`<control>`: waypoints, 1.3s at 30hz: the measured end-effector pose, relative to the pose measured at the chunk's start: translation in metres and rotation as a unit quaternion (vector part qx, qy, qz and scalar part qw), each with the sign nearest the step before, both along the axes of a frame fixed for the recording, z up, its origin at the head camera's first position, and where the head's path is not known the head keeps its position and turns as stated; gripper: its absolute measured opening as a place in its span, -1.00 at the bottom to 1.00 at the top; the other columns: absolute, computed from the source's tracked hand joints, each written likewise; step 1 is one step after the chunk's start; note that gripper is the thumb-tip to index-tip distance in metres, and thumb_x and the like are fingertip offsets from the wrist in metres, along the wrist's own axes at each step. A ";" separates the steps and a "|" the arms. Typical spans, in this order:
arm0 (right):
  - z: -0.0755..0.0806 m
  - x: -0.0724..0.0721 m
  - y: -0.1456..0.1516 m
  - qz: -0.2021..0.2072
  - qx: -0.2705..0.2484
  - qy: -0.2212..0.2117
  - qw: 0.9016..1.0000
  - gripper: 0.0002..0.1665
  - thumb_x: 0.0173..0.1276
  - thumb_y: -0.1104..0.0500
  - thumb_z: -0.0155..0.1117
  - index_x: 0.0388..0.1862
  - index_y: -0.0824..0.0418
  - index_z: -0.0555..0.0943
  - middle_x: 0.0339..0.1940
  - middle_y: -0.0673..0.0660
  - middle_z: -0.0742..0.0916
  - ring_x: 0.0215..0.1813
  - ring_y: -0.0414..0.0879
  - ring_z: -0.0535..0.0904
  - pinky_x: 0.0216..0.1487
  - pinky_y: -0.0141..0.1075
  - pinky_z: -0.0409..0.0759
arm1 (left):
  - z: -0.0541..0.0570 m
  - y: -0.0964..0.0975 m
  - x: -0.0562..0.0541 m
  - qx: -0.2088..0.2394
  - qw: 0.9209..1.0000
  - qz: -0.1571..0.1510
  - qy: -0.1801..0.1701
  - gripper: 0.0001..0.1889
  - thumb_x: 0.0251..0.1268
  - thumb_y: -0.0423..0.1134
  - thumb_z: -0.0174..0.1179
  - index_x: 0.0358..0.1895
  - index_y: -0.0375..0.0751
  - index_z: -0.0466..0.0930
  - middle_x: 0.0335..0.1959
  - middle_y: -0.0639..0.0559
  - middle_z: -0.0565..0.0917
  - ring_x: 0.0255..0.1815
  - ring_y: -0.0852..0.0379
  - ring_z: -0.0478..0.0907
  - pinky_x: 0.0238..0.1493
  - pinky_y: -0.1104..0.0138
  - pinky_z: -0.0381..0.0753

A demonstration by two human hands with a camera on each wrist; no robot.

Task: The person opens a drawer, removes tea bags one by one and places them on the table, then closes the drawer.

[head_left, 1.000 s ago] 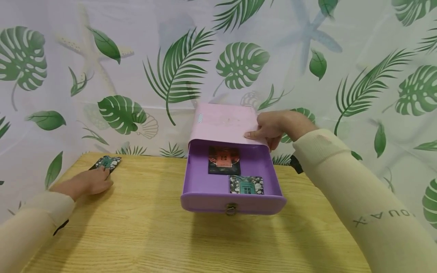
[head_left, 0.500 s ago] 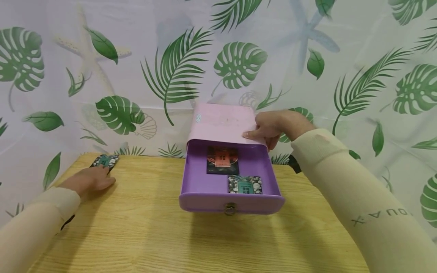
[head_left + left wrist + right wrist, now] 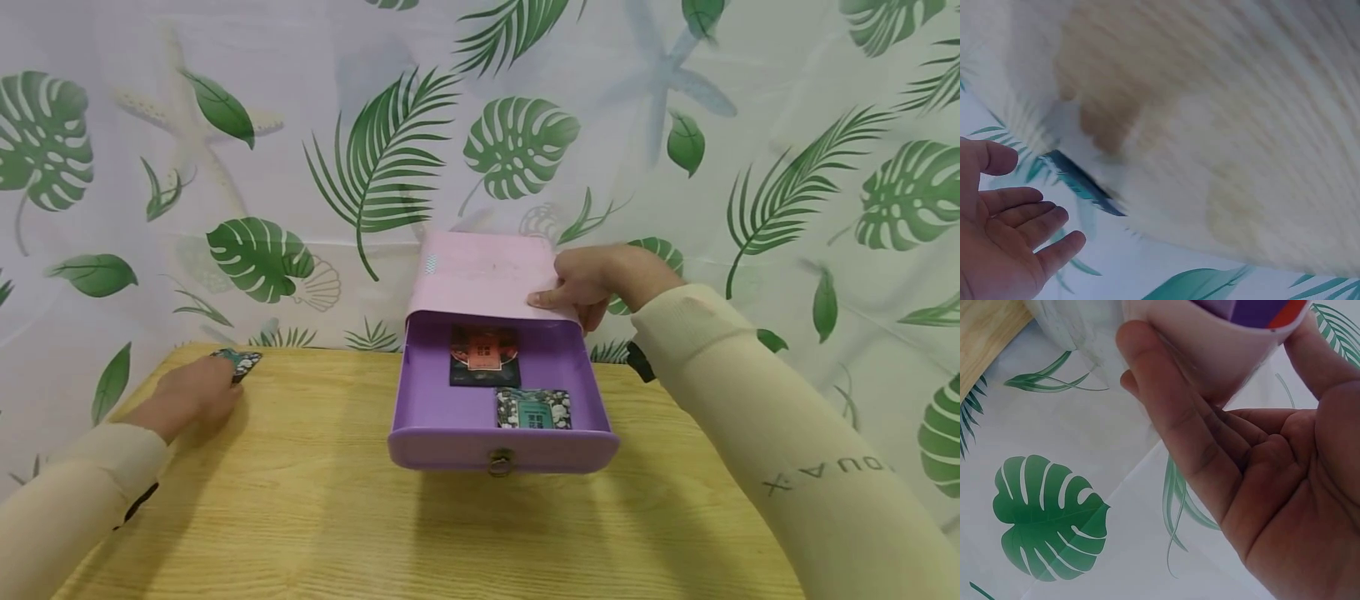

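Note:
My right hand (image 3: pixel 600 279) grips the right side of a pink box (image 3: pixel 480 275), thumb on top and fingers curled beneath; the right wrist view shows them around its wall (image 3: pixel 1235 356). Its purple drawer (image 3: pixel 442 408) is pulled out toward me. Inside lie a black packet with a red label (image 3: pixel 483 357) and a floral packet with a green label (image 3: pixel 534 410). At the table's far left corner my left hand (image 3: pixel 197 392) is at another floral packet (image 3: pixel 243 363), partly hiding it. In the left wrist view, the fingers (image 3: pixel 1041 212) are loosely spread, apart from the packet's edge (image 3: pixel 1085 184).
The box and drawer are tilted above the wooden table (image 3: pixel 315 500), casting a shadow. A metal ring lock (image 3: pixel 500 462) is on the drawer's front. A leaf-print curtain (image 3: pixel 300 167) hangs behind the table.
My left hand has shifted over the packet at the left corner and covers more of it. The right hand keeps its grip on the box, and the head view has shifted slightly.

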State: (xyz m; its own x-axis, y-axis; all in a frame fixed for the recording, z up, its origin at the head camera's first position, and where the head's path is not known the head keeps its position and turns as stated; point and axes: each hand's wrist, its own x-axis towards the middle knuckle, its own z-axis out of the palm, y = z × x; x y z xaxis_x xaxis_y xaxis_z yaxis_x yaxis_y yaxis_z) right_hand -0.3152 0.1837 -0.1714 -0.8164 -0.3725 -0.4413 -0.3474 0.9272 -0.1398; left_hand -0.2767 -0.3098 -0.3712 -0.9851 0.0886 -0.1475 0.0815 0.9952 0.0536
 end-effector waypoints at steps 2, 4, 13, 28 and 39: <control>0.001 0.001 0.000 0.004 0.004 0.002 1.000 -0.28 0.58 -0.22 -0.08 -0.08 0.43 0.64 -0.36 0.25 0.81 -0.29 0.03 0.80 0.24 -0.01 0.56 | 0.006 0.007 0.000 0.012 1.000 -0.003 0.029 -0.73 0.42 -0.20 -0.01 -0.31 -0.38 0.50 -0.40 -0.19 0.55 -0.43 -0.04 0.45 -0.46 0.12 0.48; 0.002 0.001 0.000 0.008 0.008 0.003 1.000 -0.27 0.59 -0.22 -0.09 -0.07 0.44 0.64 -0.37 0.25 0.81 -0.30 0.02 0.80 0.26 0.00 0.54 | 0.013 0.016 0.001 0.022 0.998 -0.012 0.066 -0.78 0.38 -0.24 0.00 -0.39 -0.32 0.45 -0.50 -0.13 0.50 -0.51 0.00 0.40 -0.52 0.17 0.41; 0.002 0.002 0.000 -0.001 0.007 0.014 1.000 -0.29 0.56 -0.24 -0.05 -0.10 0.41 0.63 -0.34 0.21 0.81 -0.31 -0.01 0.79 0.14 -0.05 0.63 | 0.063 0.078 0.022 0.069 0.965 -0.057 0.248 -0.70 0.31 -0.35 -0.07 -0.12 -0.35 0.66 -0.39 -0.26 0.70 -0.68 0.10 0.34 -0.73 0.30 0.22; -0.001 0.002 0.001 -0.008 -0.013 0.006 1.000 -0.30 0.56 -0.23 -0.02 -0.08 0.42 0.63 -0.31 0.25 0.81 -0.30 0.02 0.79 0.00 -0.10 0.69 | 0.109 0.168 0.065 0.101 0.834 -0.291 0.458 -0.92 0.17 -0.37 0.28 -0.29 -0.27 0.73 -0.37 -0.07 0.79 -0.36 0.01 0.75 -0.41 0.16 0.70; -0.003 0.002 -0.002 -0.029 -0.039 -0.012 0.999 -0.37 0.56 -0.17 0.00 0.01 0.43 0.53 -0.26 0.27 0.79 -0.29 0.02 0.78 -0.13 -0.16 0.73 | 0.127 0.209 0.075 0.082 0.828 -0.419 0.363 -0.83 0.14 -0.34 0.35 -0.18 -0.23 0.75 -0.25 0.00 0.77 -0.21 0.08 0.70 -0.15 0.24 0.69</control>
